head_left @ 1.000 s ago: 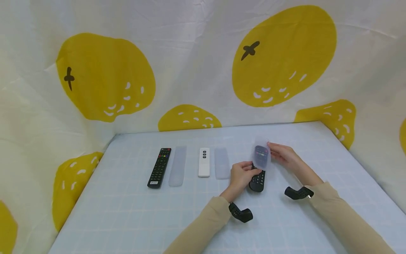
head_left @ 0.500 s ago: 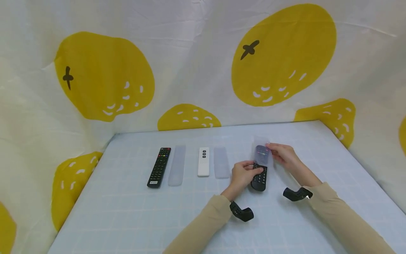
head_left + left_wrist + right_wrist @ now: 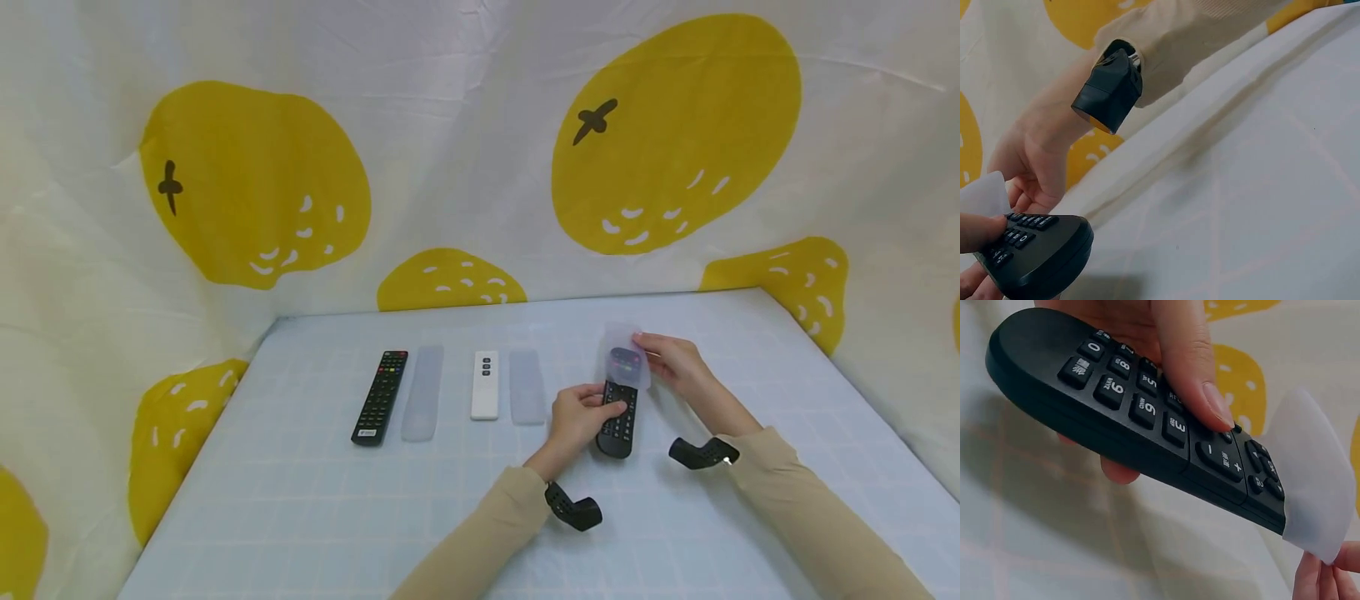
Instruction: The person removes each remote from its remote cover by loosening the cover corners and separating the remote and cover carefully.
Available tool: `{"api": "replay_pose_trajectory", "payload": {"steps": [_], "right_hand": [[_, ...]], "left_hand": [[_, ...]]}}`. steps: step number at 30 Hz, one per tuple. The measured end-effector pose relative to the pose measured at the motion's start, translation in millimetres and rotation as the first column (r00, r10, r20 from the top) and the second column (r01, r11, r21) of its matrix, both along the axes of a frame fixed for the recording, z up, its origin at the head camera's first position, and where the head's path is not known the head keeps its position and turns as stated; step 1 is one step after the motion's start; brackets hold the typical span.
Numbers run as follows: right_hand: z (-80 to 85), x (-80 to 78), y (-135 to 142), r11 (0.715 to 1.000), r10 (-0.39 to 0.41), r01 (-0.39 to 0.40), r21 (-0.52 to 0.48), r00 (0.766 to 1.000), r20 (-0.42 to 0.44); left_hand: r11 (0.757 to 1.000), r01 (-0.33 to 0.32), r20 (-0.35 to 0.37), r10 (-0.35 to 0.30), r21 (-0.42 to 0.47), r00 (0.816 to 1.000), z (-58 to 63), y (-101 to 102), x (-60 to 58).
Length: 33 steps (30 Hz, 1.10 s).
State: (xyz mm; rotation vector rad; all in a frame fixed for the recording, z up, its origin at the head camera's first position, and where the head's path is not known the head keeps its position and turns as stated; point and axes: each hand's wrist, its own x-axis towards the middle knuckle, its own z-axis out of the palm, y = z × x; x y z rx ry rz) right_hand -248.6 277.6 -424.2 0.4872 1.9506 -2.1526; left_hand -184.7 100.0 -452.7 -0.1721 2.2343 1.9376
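Observation:
My left hand [image 3: 576, 418] grips a black remote control [image 3: 617, 435], its thumb on the keys and its fingers beneath, as the right wrist view shows. A translucent plastic sleeve [image 3: 1319, 481] covers the remote's far end; coloured buttons show through it. The number keys and rounded near end stay uncovered. My right hand [image 3: 671, 360] pinches the sleeve's right edge between thumb and fingers. In the left wrist view, the remote [image 3: 1041, 256] is tilted above the cloth, with the right hand [image 3: 1038, 159] behind it.
Left of the hands lie a long black remote [image 3: 380, 398], a long translucent sleeve [image 3: 423, 393], a white remote [image 3: 484, 385] and a shorter translucent sleeve [image 3: 527, 387]. They rest side by side on a pale checked tablecloth [image 3: 300, 500]. A fruit-printed curtain [image 3: 465, 167] hangs behind.
The held remote has shifted slightly right with my left hand. More of its keypad shows below the sleeve than a second ago. My right hand keeps its pinch on the sleeve's edge.

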Motion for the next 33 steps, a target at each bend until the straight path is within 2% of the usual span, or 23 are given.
{"api": "replay_pose_trajectory", "payload": {"steps": [6, 13, 19, 26, 33], "right_hand": [[1.3, -1.2, -0.7, 1.000, -0.017, 0.017, -0.011, 1.000, 0.018], [6.3, -3.6, -1.6, 0.994, -0.049, 0.050, -0.102, 0.999, 0.011], [10.4, -4.2, 0.8, 0.989, -0.057, 0.061, -0.135, 0.998, 0.034], [14.0, -5.6, 3.6, 0.981, -0.075, 0.080, -0.177, 0.997, 0.034], [15.4, -8.0, 7.8, 0.956, -0.086, 0.096, -0.276, 0.995, 0.048]], "left_hand": [[1.000, 0.023, 0.004, -0.023, -0.019, 1.000, -0.5, -2.0, 2.6], [0.999, 0.021, -0.003, -0.021, -0.025, 1.000, 2.7, -2.9, 5.4], [0.999, 0.032, 0.004, -0.032, -0.016, 0.999, 5.0, -3.1, 7.8], [0.997, 0.064, 0.006, -0.064, -0.049, 0.998, 10.5, -7.7, 6.1], [0.993, 0.084, 0.015, -0.083, -0.079, 0.996, 14.7, -10.4, 5.5]]}}
